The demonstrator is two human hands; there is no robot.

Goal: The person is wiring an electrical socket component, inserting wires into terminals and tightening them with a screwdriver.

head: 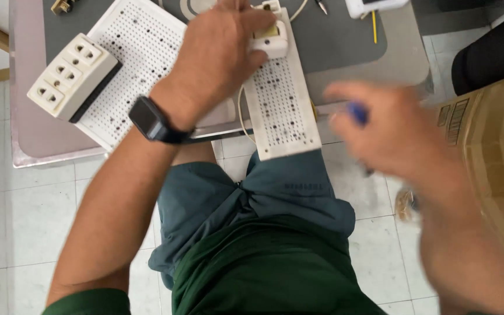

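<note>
The narrow white perforated strip [280, 111] lies under the fingers of the left hand [217, 58], its near end jutting off the table edge [48, 153] over the person's lap, its far end pinned beneath the fingertips. Nearest the camera, the right hand [392, 131] hangs to the right of that strip, well apart from it and blurred with motion; its fingers curl around something small and blue [357, 112], seemingly a tool handle, though the blur hides what kind. The left hand, with a black watch [153, 121] at the wrist, presses down with fingers bent over a small white socket block [270, 36] sitting at the far end of the strip, gripping it from above. A thin pale wire [241, 114] loops out just beside the strip, on the thumb side. To the left of the left fingers lies a wide white perforated panel [138, 52], and a three-outlet socket strip [72, 73] rests on its left edge. Beyond the fingertips, a yellow pencil-like stick [374, 26] lies on the grey mat [339, 35].

As a judgement: the overhanging strip could tip or slide off the table if the left fingers ease their hold, and the fast-moving right hand could miss its mark on the small block or snag the wire
</note>
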